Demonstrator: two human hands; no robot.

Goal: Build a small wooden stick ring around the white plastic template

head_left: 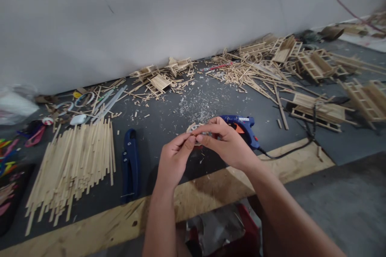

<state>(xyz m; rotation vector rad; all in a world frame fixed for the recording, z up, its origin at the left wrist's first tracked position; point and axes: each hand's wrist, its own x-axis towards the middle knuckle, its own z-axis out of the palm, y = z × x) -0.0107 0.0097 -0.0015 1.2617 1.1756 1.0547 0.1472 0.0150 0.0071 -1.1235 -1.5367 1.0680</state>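
My left hand [177, 151] and my right hand [221, 140] meet above the dark tabletop, thumbs and forefingers pinched together. Between them is a small round wheel-like piece [193, 127], pale at the rim with dark holes; the fingers hide much of it. Close behind my right hand lies a blue glue gun [245, 128] with an orange trigger and a black cord. To the left of my left hand rests a blue cutter tool [130, 164], its handles pointing toward me. Farther left, a spread of thin wooden sticks [78, 160] lies lengthwise.
Stick-built models [316, 108] and a heap of loose sticks [241, 72] fill the back right. Smaller models [159, 82] sit by the wall. Tape rolls [85, 99] lie back left. Whitish scraps [199, 104] litter the middle. A wooden board [90, 229] edges the front.
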